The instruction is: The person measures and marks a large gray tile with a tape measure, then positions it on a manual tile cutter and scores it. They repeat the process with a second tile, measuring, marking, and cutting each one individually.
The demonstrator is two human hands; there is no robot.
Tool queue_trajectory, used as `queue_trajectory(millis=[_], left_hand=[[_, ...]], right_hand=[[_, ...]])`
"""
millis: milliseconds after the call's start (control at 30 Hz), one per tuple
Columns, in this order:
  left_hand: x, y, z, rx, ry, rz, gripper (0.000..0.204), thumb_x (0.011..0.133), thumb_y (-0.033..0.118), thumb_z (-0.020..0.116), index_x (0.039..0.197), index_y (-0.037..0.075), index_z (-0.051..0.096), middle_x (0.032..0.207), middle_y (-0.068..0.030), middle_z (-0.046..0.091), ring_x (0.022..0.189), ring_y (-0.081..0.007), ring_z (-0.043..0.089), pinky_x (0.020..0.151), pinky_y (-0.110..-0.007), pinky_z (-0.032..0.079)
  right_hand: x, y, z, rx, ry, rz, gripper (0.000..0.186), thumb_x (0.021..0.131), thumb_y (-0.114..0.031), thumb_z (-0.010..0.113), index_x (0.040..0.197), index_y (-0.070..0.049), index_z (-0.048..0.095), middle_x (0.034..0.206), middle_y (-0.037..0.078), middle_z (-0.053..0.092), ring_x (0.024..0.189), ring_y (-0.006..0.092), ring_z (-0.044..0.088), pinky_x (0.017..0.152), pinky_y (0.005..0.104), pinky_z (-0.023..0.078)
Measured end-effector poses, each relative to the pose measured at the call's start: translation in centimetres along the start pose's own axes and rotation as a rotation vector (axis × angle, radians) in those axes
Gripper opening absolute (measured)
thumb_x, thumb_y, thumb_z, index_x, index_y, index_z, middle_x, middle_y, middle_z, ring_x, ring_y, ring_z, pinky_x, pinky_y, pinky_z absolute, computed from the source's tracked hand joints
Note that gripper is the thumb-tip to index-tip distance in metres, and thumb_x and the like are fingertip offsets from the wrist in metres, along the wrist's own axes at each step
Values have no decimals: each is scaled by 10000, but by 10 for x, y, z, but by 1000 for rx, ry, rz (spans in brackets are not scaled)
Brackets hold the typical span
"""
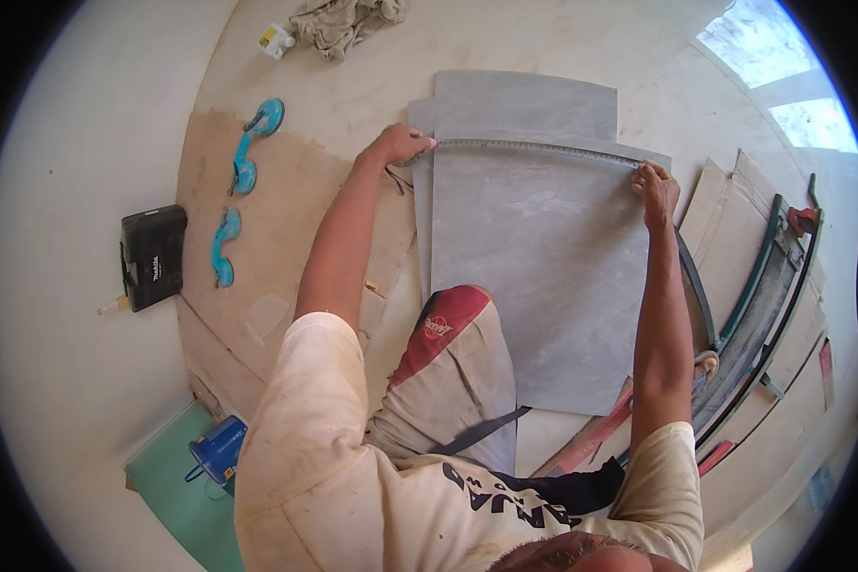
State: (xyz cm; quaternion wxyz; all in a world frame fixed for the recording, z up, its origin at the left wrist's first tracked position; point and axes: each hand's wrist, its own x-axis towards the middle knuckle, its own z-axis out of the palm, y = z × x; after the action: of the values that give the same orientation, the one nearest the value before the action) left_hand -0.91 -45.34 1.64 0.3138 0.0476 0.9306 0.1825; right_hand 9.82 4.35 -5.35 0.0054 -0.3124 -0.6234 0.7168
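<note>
A large grey tile [543, 257] lies flat in front of me, on top of other grey tiles whose edges show behind it and at its left. A thin marked measuring tape [534, 146] runs across it near the far edge. My left hand [402, 145] is closed on the tape at the left edge, fingers pinched together. Under that hand hangs a dark loop, too small to make out. My right hand [656, 191] pinches the tape's other end by the tile's far right corner. My bent knee is over the tile's near left part.
Two turquoise suction lifters [245, 157] [224, 248] lie on brown cardboard [305, 191] at the left. A black case [153, 257] stands by the wall. Nearer are a blue bucket [217, 448] and a green board [183, 481]. A long rail cutter [748, 315] lies at the right. A rag [343, 24] and white bottle [276, 40] are far off.
</note>
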Motion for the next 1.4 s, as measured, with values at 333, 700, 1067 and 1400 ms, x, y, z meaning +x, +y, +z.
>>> queue_trajectory(millis=[333,700,1067,1400], left_hand=[[14,-8,-9,32,-20,-30,537,807,513,690,938,-6,712,842,-196,680,806,-284,618,786,-383,482],[19,-19,-7,6,12,-49,562,783,539,718,904,-10,710,801,-159,670,775,-254,601,758,-362,479],[20,-14,-10,7,-14,-21,559,784,546,715,861,-8,701,765,-136,651,748,-232,573,723,-365,466],[20,-11,-12,14,-15,-61,567,788,552,713,784,-13,667,676,-121,586,667,-220,512,656,-366,441]], right_hand=[[-2,-3,18,-306,60,-121,278,931,-154,626,1157,7,633,838,59,652,711,102,617,621,213,498],[-5,-6,21,-688,55,-248,289,919,-253,621,1166,-114,676,759,55,682,644,109,615,632,269,490],[-14,0,31,-734,159,-331,289,922,-258,599,1189,-167,661,911,86,713,835,215,665,796,338,498],[-16,-2,33,-785,168,-307,283,946,-289,596,1202,-192,669,859,52,700,785,162,628,768,316,482]])
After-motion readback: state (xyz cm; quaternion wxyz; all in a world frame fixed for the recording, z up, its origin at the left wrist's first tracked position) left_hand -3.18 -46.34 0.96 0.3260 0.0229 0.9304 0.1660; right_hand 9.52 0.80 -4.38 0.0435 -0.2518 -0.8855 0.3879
